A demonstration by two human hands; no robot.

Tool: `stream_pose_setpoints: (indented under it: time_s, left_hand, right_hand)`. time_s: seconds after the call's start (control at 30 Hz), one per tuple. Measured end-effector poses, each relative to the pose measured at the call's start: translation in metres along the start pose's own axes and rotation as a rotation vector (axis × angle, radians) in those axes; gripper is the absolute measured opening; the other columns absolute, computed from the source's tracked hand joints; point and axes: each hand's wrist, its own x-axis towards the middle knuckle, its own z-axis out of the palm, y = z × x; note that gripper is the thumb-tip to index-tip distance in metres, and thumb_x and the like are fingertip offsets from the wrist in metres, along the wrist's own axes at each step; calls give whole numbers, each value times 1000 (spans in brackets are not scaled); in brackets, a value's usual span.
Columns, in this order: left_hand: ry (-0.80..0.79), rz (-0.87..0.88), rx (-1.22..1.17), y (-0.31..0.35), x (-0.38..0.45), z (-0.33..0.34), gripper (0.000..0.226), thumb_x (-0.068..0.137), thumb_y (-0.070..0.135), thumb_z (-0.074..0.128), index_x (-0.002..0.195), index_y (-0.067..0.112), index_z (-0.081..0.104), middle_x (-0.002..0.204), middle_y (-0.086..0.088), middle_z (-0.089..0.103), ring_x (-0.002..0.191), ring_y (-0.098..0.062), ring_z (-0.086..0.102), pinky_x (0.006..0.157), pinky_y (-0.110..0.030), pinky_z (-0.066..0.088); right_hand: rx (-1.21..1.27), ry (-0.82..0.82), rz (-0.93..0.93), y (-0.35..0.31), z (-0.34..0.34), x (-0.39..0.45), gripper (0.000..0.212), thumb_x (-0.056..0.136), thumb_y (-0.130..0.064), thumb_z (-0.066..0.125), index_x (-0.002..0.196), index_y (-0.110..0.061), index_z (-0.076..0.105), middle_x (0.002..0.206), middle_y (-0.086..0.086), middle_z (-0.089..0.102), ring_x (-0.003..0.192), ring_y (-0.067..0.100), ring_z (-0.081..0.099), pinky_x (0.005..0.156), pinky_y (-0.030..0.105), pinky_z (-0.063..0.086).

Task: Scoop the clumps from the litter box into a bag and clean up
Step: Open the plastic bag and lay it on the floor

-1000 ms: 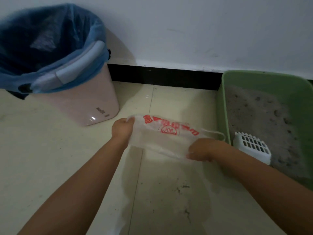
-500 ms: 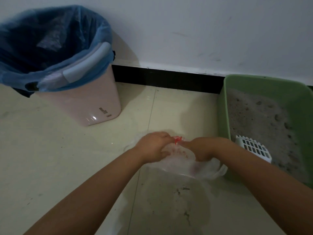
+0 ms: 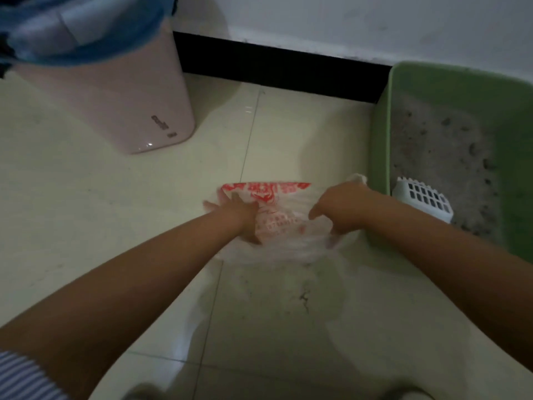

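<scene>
Pale floor tiles carry everything, with a white plastic bag printed in red lying just left of the green litter box. The left hand presses flat on the bag with straight fingers; the right hand has curled fingers pinching the film, as if pulling the mouth apart. Half a second ago both hands bunched the bag together; now it is spread wider, red print showing. Opening the bag looks like the step in hand; scooping has not begun. Next would be picking up the white slotted scoop resting in the litter. A pink bin stands well apart, far left.
</scene>
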Motion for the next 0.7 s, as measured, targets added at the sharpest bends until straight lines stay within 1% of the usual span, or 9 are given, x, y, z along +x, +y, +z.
stream_pose_setpoints:
  time_s: [0.1,0.2,0.3,0.37,0.43,0.47,0.53,0.6,0.7]
  left_hand:
    - [73,-127,86,-12,-4,-10,106,77,49,68,149,30,-8,153,-11,-25,136,-44,-26,105,-67,-4]
    - [192,-137,271,-15,-8,-12,109,77,46,69,149,26,-11,152,-14,-25,136,-40,-29,106,-64,-10]
    - [434,42,242,-6,-11,-9,82,87,22,60,150,21,8,155,-17,-10,143,-36,-13,114,-54,-3]
    - [565,287,219,5,-12,-3,55,90,7,51,141,13,30,153,-15,14,142,-31,16,114,-41,19]
    - [485,432,216,16,-11,6,40,92,4,45,131,11,45,139,-12,41,125,-28,44,96,-36,42]
    - [401,444,202,20,-9,10,36,93,4,43,128,11,49,130,-11,49,116,-27,51,87,-35,46]
    - [276,458,172,22,-4,16,37,94,2,40,128,11,51,124,-11,55,111,-28,54,85,-33,45]
    - [211,474,116,21,0,18,40,94,0,41,131,12,51,127,-11,55,114,-27,52,90,-31,42]
    - [198,462,117,20,5,21,32,93,6,44,123,9,55,122,-12,57,111,-28,53,87,-32,42]
  right_hand:
    - [6,-246,52,-7,7,4,94,69,-57,69,145,-29,22,144,4,39,131,26,39,104,39,37]
    - [10,-220,144,-10,16,6,110,63,-63,69,147,-25,9,143,13,34,129,30,39,101,41,39]
    - [102,-176,206,-12,23,8,113,67,-66,65,147,-28,-4,151,20,15,133,32,33,105,44,38]
    - [127,-187,211,-14,26,11,110,70,-64,64,148,-27,-5,153,19,8,134,33,34,105,42,37]
    - [126,-155,162,-15,29,14,93,77,-59,59,147,-20,13,149,15,25,129,30,40,103,39,38]
    - [135,-113,110,-15,30,15,75,84,-55,53,142,-13,29,142,14,38,123,28,46,101,37,40]
    - [185,-63,18,-15,32,19,50,95,-43,37,122,-4,52,124,14,56,109,25,54,95,33,42]
    - [208,-88,-51,-15,37,25,42,99,-31,31,117,-3,57,121,14,60,102,22,55,94,31,41]
    - [222,-94,-99,-11,51,32,39,95,-22,41,134,-16,45,135,8,52,121,23,49,103,30,37]
